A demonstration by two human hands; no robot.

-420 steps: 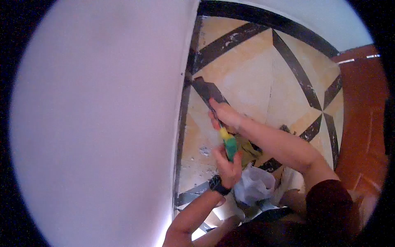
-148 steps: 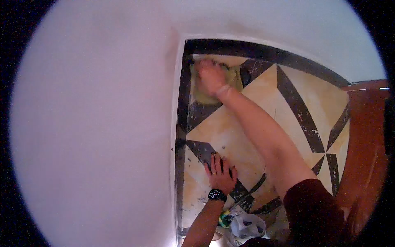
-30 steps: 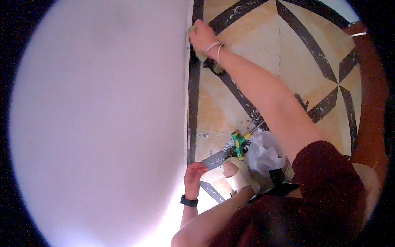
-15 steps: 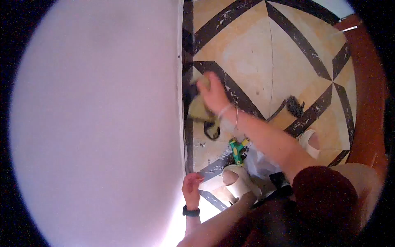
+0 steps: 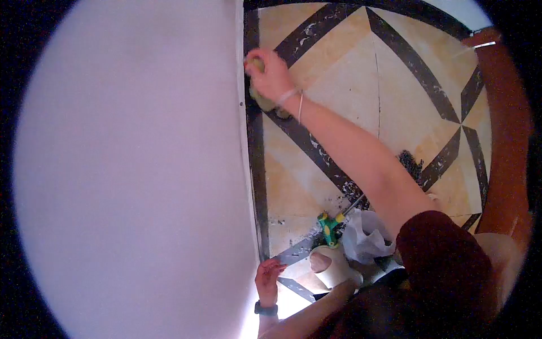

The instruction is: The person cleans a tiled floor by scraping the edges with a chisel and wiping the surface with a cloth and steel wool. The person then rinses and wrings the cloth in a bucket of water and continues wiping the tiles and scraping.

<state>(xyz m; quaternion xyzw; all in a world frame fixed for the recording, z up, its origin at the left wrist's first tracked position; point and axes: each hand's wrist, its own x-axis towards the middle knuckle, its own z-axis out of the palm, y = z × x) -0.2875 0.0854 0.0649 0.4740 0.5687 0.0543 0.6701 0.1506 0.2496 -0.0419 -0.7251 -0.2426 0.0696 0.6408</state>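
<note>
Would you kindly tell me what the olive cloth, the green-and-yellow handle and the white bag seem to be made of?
Olive cloth: probably soft matte fabric, since it bunches up; blur hides any weave. Green-and-yellow handle: likely moulded plastic, judging by its bright, solid colours; its finish is unclear. White bag: apparently thin plastic film, perhaps faintly translucent, given its loose crinkles.

Looks like somebody's home to me, though can't tell which room. The tiled floor (image 5: 333, 93) is all cream and yellowish marble-look pieces with dark diagonal bands and a dark border. Plain white wall (image 5: 141, 169) on the left, another pale wall (image 5: 473, 16) far right, reddish-brown wood-look panel (image 5: 511, 141) down the right. Plus an open-toed slide (image 5: 340, 275) near the bottom, pretty homey.
</note>
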